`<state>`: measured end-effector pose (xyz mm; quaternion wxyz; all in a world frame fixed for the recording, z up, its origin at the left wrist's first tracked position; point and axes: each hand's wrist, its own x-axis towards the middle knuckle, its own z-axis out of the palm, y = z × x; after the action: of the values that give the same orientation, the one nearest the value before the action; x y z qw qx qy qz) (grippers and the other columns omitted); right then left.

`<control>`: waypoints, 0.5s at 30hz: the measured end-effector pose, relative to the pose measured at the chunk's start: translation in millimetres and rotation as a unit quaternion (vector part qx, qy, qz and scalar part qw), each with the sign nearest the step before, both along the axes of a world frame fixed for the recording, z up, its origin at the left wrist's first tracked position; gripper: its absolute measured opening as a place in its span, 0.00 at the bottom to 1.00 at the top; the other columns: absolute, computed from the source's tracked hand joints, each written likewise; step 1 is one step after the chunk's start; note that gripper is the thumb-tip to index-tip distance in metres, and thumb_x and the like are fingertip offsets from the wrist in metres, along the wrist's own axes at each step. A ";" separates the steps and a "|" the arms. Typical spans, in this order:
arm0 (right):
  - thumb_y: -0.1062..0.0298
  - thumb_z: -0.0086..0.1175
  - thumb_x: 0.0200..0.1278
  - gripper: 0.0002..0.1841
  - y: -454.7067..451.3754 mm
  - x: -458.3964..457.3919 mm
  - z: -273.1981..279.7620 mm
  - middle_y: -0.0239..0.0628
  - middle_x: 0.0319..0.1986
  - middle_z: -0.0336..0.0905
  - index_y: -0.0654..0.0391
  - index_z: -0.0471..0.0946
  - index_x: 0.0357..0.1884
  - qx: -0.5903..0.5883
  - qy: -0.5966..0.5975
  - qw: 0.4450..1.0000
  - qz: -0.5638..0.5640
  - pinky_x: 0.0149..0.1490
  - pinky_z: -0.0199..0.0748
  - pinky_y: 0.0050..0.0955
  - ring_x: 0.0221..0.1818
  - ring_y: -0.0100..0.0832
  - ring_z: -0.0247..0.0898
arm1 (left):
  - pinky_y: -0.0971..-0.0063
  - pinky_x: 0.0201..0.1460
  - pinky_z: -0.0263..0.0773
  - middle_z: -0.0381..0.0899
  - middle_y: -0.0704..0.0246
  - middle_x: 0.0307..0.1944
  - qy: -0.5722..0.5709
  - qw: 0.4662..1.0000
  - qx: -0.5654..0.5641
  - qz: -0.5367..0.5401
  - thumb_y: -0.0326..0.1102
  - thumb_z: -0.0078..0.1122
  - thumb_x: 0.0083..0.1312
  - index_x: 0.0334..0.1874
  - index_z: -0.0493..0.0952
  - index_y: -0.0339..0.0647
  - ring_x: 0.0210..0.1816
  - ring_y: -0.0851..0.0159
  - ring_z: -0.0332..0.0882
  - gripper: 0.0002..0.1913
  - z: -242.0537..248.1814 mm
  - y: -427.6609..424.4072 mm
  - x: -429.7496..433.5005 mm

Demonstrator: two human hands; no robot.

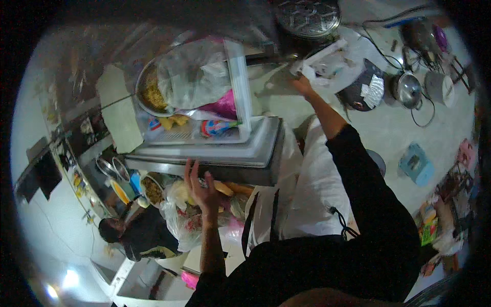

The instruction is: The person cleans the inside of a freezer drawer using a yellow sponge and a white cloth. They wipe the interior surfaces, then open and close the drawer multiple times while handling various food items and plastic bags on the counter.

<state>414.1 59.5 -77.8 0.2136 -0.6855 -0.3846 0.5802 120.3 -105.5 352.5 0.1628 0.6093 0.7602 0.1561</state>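
In front of me a refrigerator stands with its door (215,169) swung open, and the fingertips of my left hand (203,192) rest at the door's outer face or edge. My right hand (303,86) reaches down to the upper right, at the corner of a white plastic drawer or tray (326,53) with a clear bag in it; the blur hides whether its fingers are closed on it. Inside the fridge, a large metal bowl (139,96) of yellowish food sits beside plastic bags (191,80). A red and blue bottle (216,127) lies near the white rim.
Another person (149,230) in dark clothing is at the left near bowls and a pan. Produce in plastic bags (188,226) lies below the door. On the floor at right are a metal pot (408,90), a light-blue plastic stool (416,163), cables and a dark bag with paper (360,86).
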 end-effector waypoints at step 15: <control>0.63 0.55 0.62 0.09 -4.6 -55.8 258.9 0.40 0.37 0.80 0.58 0.78 0.37 0.292 -0.057 0.954 -0.039 0.43 0.71 0.29 0.40 0.37 0.76 | 0.56 0.64 0.56 0.65 0.59 0.63 0.023 0.995 0.089 -0.025 0.28 0.55 0.63 0.52 0.75 0.41 0.63 0.51 0.63 0.15 -5.4 43.2 -43.7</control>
<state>358.4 54.9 181.1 0.4048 -0.6398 -0.5217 0.3932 76.5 -62.4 347.0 0.0941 0.6434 0.7314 0.2054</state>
